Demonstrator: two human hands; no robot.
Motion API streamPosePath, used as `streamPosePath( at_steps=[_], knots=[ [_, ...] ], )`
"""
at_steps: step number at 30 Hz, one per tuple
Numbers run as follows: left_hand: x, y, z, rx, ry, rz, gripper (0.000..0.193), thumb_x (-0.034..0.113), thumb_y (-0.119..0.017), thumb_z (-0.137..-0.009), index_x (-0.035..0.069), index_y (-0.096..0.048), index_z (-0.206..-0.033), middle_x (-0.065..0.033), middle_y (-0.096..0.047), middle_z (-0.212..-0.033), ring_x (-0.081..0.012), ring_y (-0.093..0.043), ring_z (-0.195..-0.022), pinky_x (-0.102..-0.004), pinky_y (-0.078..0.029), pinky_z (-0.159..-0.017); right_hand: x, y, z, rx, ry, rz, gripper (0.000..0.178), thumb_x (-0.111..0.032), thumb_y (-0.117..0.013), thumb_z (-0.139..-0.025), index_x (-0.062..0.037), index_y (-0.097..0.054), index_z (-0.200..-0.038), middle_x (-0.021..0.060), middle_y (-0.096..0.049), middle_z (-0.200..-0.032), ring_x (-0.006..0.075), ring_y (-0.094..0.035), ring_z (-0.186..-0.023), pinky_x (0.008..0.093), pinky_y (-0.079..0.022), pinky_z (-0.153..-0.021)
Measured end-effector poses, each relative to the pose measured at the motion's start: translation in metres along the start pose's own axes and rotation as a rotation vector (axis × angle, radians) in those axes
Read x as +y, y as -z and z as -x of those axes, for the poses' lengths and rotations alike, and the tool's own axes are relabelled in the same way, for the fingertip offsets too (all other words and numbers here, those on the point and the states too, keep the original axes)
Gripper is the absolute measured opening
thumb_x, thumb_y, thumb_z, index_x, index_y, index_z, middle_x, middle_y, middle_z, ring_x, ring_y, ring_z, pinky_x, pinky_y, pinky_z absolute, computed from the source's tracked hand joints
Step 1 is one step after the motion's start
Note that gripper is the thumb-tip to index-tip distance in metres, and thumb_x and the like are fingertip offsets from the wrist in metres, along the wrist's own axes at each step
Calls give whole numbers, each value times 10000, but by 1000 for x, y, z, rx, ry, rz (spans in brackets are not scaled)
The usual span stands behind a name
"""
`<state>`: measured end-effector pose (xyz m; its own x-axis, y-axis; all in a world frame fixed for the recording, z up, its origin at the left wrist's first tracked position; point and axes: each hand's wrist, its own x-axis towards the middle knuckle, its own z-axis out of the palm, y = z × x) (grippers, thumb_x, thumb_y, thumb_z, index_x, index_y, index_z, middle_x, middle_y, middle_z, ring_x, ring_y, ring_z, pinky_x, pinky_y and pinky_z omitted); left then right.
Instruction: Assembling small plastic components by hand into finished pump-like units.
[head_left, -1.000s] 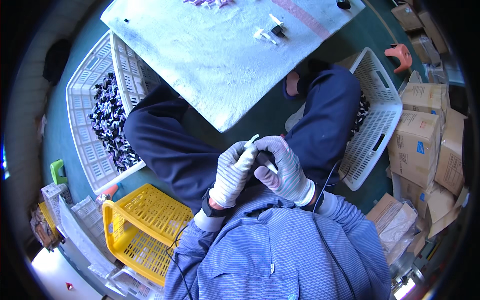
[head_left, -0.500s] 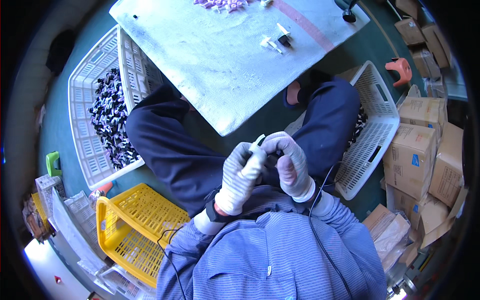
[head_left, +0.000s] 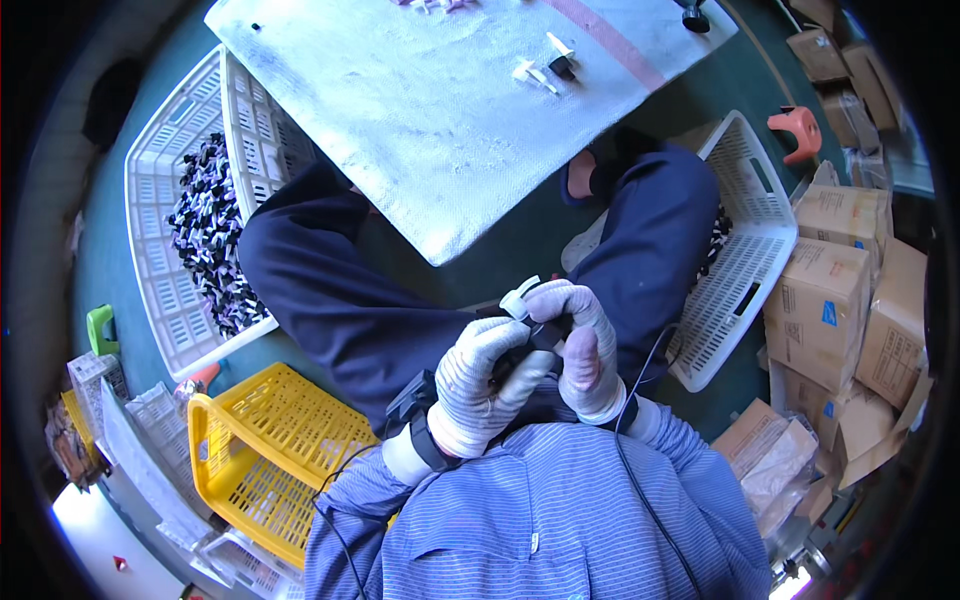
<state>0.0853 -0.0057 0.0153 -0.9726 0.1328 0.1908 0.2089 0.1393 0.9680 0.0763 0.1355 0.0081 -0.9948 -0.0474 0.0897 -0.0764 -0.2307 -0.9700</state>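
Head view, mid-frame: left hand (head_left: 470, 388) now half-opened; white piece (head_left: 517, 299) touched by curled right hand (head_left: 585, 345); holds unclear, regrip suggested.

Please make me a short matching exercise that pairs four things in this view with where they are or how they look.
Column one:
1. White plastic piece
2. Yellow basket
3. Cardboard boxes
4. White table cover

Column two:
A. Stacked along the picture's right side
B. Crossed by a pink stripe
C. Up against the gloved right hand
D. At lower left, near the person's left sleeve

Pairs: 1-C, 2-D, 3-A, 4-B.
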Motion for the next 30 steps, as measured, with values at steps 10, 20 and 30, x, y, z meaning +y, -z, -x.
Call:
streamPosePath(
  at_steps=[10, 20, 30],
  knots=[
    [-3, -1, 2, -40, -35, 0, 330, 51, -765, -792, 61, -600, -1078, -125, -660, -925, -265, -673, -772, -319, -520, -657, -12, 6, -5, -84, -96, -42, 632, -587, -379, -969, 3, -605, -989, 104, -573, -998, 179, -576, -925, 297, -456, -845],
    [-3, -2, 7, 17, -43, -71, 306, 46, -767, -781, 78, -611, -1042, -111, -672, -850, -265, -674, -702, -322, -511, -602, -9, 0, -3, -51, -114, 37, 724, -640, -301, -965, -1, -631, -888, 103, -591, -927, 191, -590, -837, 305, -457, -770],
    [3, -5, -2, 31, -24, -39, 267, 38, -762, -786, 66, -639, -1022, -115, -678, -834, -265, -683, -707, -314, -514, -603, 1, 3, -10, -63, -58, 12, 709, -630, -322, -968, -1, -631, -865, 106, -611, -872, 187, -606, -786, 316, -474, -722]
  ],
)
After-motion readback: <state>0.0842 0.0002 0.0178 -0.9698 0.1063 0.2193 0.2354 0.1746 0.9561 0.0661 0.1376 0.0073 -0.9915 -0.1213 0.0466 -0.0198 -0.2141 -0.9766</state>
